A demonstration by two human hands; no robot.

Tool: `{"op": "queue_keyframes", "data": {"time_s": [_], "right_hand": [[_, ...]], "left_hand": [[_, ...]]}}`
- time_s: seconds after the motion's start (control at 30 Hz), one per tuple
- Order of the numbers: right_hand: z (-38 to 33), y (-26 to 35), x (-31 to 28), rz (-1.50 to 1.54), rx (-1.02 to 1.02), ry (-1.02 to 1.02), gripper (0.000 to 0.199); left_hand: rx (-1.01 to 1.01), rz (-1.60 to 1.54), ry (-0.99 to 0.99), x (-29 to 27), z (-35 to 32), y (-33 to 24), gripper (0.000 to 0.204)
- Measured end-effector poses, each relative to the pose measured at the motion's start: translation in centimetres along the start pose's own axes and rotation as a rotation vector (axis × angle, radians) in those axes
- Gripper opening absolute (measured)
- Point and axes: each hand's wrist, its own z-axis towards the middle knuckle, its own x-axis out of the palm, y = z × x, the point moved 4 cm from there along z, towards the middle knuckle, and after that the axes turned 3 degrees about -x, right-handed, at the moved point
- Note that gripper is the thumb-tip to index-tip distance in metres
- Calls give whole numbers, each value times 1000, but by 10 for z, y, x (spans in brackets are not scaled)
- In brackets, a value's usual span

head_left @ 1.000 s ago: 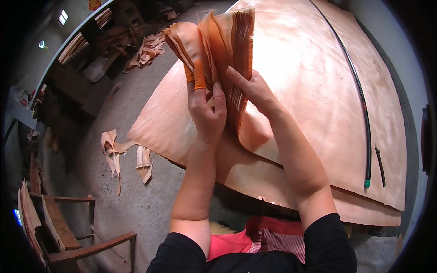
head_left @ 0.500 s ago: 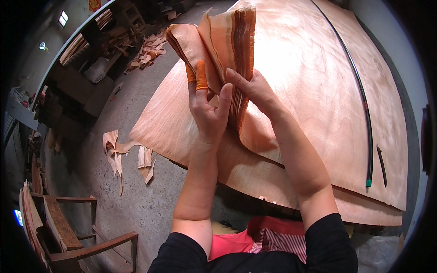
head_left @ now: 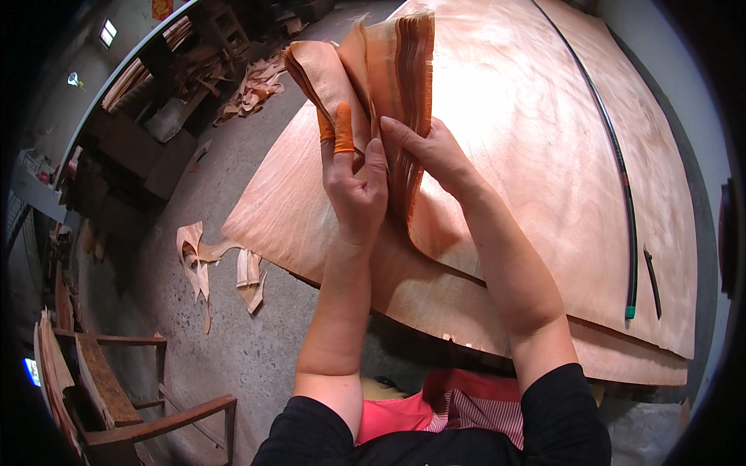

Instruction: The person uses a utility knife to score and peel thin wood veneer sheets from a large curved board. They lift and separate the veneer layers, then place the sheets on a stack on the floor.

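Observation:
A thick bundle of thin wood veneer sheets (head_left: 414,78) stands upright above the near edge of the large veneer pile. My right hand (head_left: 439,159) grips the bundle from the right, thumb on the front and fingers hidden behind. My left hand (head_left: 357,194) is closed on a few veneer sheets (head_left: 320,70) parted from the bundle on the left. Orange finger cots (head_left: 343,128) cover two of its fingers. Its thumb presses on the edge of the sheets, close to the right thumb.
Large veneer sheets (head_left: 536,179) lie stacked under my arms. A long dark strip (head_left: 614,147) and a short black stick (head_left: 653,283) rest on them at the right. Veneer scraps (head_left: 194,256) litter the concrete floor (head_left: 233,365). A wooden frame (head_left: 155,423) stands at lower left.
My left thumb has shifted slightly left and up against the sheet edges. The right thumb and the parted sheets have moved a little left; the bundle is still held.

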Motion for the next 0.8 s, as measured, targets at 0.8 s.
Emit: {"op": "queue_keyframes", "data": {"time_s": [0.8], "right_hand": [[-2, 0, 0, -24, -55, -13, 48]], "left_hand": [[112, 117, 74, -3, 1, -1, 40]]}}
